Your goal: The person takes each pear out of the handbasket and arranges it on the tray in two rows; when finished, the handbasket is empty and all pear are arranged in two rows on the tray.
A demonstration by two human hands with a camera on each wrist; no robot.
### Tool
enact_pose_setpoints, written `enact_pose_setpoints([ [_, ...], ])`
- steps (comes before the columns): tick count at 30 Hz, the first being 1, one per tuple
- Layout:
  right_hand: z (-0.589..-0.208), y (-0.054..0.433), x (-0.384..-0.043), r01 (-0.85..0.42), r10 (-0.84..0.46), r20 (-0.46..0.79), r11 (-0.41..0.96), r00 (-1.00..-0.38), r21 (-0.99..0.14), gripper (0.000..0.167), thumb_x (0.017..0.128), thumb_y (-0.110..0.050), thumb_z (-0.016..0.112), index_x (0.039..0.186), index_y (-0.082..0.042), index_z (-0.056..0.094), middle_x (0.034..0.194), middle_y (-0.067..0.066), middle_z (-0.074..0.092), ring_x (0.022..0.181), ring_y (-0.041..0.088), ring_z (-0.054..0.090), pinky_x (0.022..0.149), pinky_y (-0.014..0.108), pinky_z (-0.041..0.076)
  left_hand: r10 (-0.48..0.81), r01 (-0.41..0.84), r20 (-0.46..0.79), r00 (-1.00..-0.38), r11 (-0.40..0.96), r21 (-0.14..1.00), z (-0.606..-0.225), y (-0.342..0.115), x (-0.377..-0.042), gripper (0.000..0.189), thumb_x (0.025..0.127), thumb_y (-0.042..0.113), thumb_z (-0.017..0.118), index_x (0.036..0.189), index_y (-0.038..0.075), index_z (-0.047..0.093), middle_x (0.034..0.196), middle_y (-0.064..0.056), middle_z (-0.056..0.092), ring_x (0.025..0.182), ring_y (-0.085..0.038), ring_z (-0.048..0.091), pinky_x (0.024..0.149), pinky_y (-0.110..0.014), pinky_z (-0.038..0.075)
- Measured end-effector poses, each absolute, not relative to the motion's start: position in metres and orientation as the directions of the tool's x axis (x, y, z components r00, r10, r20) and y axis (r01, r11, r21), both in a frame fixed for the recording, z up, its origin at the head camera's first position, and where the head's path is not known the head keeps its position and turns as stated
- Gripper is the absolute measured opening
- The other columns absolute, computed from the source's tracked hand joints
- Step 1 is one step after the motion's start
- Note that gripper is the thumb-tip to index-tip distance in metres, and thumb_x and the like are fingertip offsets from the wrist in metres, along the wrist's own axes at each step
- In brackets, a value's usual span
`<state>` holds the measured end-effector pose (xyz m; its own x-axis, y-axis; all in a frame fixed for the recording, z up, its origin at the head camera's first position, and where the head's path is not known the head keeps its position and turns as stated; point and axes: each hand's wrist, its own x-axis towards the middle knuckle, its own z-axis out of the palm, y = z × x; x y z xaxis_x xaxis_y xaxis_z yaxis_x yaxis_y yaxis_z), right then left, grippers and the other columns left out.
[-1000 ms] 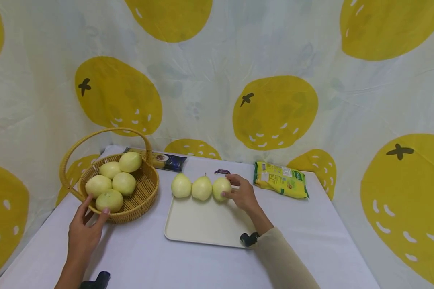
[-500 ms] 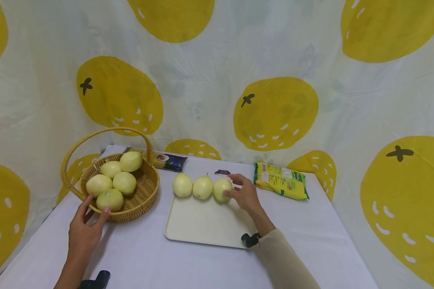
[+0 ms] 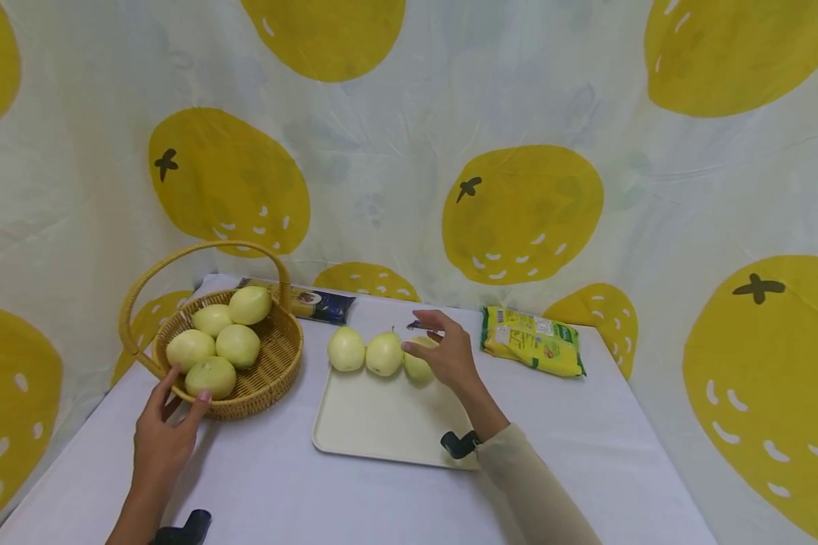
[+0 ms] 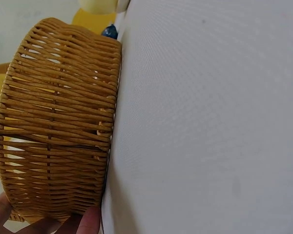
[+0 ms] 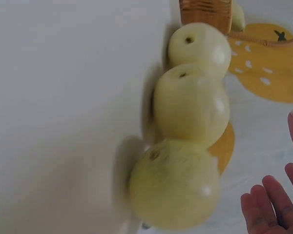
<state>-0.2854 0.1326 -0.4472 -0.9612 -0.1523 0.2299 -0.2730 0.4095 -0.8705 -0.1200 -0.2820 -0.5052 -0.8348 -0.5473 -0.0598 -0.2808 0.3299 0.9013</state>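
Observation:
A wicker basket [image 3: 273, 386] with an arched handle stands at the left of the table and contains several pale yellow-green pears [image 3: 238, 346]. My left hand [image 3: 162, 439] grips its near left side, thumb at the rim, fingertips [image 4: 90, 222] against the woven wall in the left wrist view. Three more pears sit in a row along the far edge of a cream tray [image 3: 388, 420]: a left pear [image 3: 346, 349], a middle pear [image 3: 385, 354] and a right pear [image 3: 419, 369]. Over the right one hovers my right hand [image 3: 455, 359], fingers apart and holding nothing.
A yellow-green packet [image 3: 533, 341] lies at the back right. Behind the basket is a dark blue and yellow packet [image 3: 323, 305]. A small dark wrapped piece [image 3: 419, 325] lies beyond the tray. A fruit-print curtain [image 3: 375, 166] hangs behind the white-covered table.
My right hand has let go of the right pear and lifted slightly up and to the left above it. The left hand stays at the basket.

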Motion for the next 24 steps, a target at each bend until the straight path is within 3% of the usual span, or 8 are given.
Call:
enact_pose_setpoints([
  [7, -0.435, 0.101, -0.281, -0.381, -0.222, 0.324, 0.313, -0.92, -0.87, 0.063, 0.081, -0.017, 0.095, 0.138, -0.011, 0.069, 0.141, 0.006, 0.071, 0.132, 0.029, 0.065, 0.116, 0.043, 0.052, -0.545, -0.276, -0.055, -0.837, 0.333, 0.902, -0.505, -0.281, -0.119, 0.082, 0.104, 0.054, 0.062, 0.17, 0.044, 0.016, 0.18, -0.005, 0.014, 0.16, -0.045, 0.031, 0.12, -0.069, 0.037],
  [11, -0.431, 0.08, -0.28, -0.406, -0.248, 0.344, 0.274, -0.905, -0.872, 0.064, 0.079, -0.016, 0.096, 0.137, -0.012, 0.07, 0.139, 0.002, 0.072, 0.133, 0.028, 0.065, 0.116, 0.043, 0.053, -0.543, -0.27, -0.043, -0.838, 0.345, 0.899, -0.505, -0.281, -0.12, 0.081, 0.104, 0.054, 0.062, 0.17, 0.042, 0.016, 0.18, -0.005, 0.015, 0.159, -0.045, 0.033, 0.118, -0.069, 0.039],
  [18, -0.43, 0.043, -0.277, -0.414, -0.301, 0.338, 0.241, -0.892, -0.878, 0.063, 0.081, -0.02, 0.095, 0.139, -0.015, 0.07, 0.14, 0.002, 0.071, 0.132, 0.022, 0.065, 0.114, 0.038, 0.055, -0.54, -0.257, -0.038, -0.841, 0.338, 0.905, -0.505, -0.281, -0.119, 0.082, 0.104, 0.052, 0.063, 0.171, 0.042, 0.016, 0.18, -0.007, 0.014, 0.159, -0.049, 0.031, 0.121, -0.071, 0.034],
  [24, -0.43, 0.009, -0.273, -0.404, -0.357, 0.32, 0.19, -0.877, -0.895, 0.062, 0.084, -0.02, 0.093, 0.141, -0.014, 0.068, 0.142, 0.004, 0.069, 0.133, 0.02, 0.064, 0.115, 0.04, 0.054, -0.54, -0.252, -0.03, -0.841, 0.342, 0.905, -0.505, -0.28, -0.118, 0.081, 0.104, 0.051, 0.063, 0.171, 0.042, 0.017, 0.179, -0.007, 0.015, 0.158, -0.049, 0.032, 0.121, -0.071, 0.034],
])
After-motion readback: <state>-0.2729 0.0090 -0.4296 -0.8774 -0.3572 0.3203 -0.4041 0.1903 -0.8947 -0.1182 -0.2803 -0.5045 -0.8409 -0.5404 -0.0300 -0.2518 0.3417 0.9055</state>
